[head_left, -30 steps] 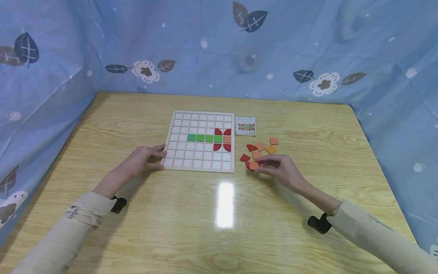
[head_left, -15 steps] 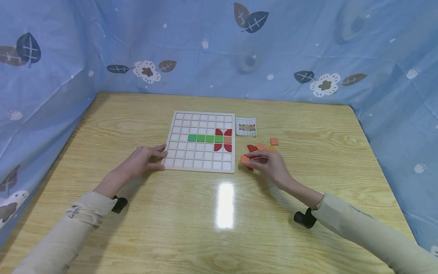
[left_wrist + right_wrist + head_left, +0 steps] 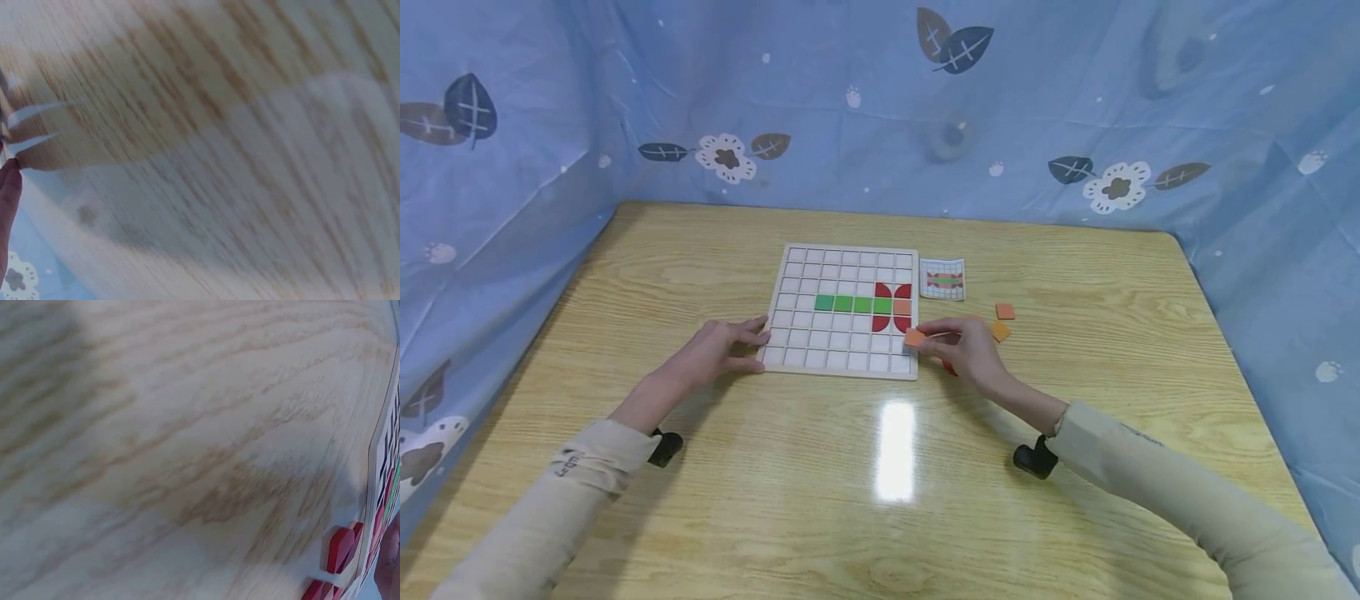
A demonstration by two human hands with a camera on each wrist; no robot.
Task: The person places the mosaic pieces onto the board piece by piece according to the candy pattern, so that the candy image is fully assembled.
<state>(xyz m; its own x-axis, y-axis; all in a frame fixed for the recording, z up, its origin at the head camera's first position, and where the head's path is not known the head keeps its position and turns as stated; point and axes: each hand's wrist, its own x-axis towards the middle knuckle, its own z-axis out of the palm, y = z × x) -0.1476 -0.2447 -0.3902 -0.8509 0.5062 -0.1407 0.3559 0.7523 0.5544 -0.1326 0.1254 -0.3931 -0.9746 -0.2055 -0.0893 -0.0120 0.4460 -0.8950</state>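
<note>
In the head view a white gridded board [image 3: 805,343] lies on the table. Along one of its rows run several green square tiles [image 3: 843,304], ending in an orange tile [image 3: 902,307] with red quarter-round pieces [image 3: 902,291] around it. My left hand [image 3: 718,346] touches the board's left edge with relaxed fingers, the thumb near the lower corner. Between thumb and fingertips my right hand [image 3: 966,348] pinches an orange square tile [image 3: 914,337], which overlaps the board's right edge in the head view. Only a sliver of the right hand shows in the right wrist view.
Just right of the board lies a small printed pattern card [image 3: 942,279]. Loose orange tiles [image 3: 1005,312] and red pieces [image 3: 340,550] lie beside and partly behind the right hand. A blue patterned cloth [image 3: 880,125] hangs behind the table [image 3: 737,500].
My right hand has carried the orange tile leftward from the loose pieces to the board's right edge. My left hand has stayed at the board.
</note>
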